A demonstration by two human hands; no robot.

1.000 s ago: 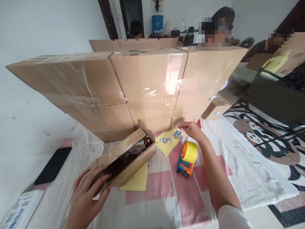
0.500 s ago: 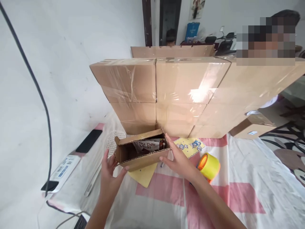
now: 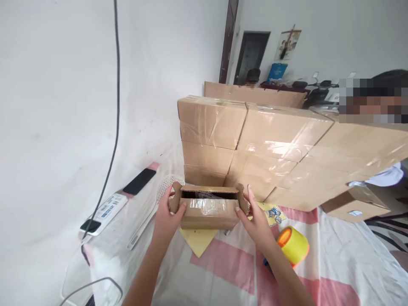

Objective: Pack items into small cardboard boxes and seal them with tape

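Observation:
A small cardboard box [image 3: 208, 209] sits on the cloth-covered surface, its top open and a strip of clear tape across its front. My left hand [image 3: 166, 216] grips its left end, thumb on the front face. At the other end my right hand [image 3: 255, 219] holds the box, fingers against the side flap. Dark contents show inside the opening. A tape dispenser with a yellow roll [image 3: 291, 246] lies just right of my right wrist.
A wall of taped cardboard boxes [image 3: 270, 148] stands right behind the small box. Yellow sheets [image 3: 197, 240] lie under and beside it. A phone [image 3: 139, 181], a white perforated object [image 3: 168, 182] and a hanging cable [image 3: 111, 127] are to the left. Other people are behind the boxes.
The small box has been turned so its taped front faces me. My right hand moved from the inner flap to the right end; both hands now hold it.

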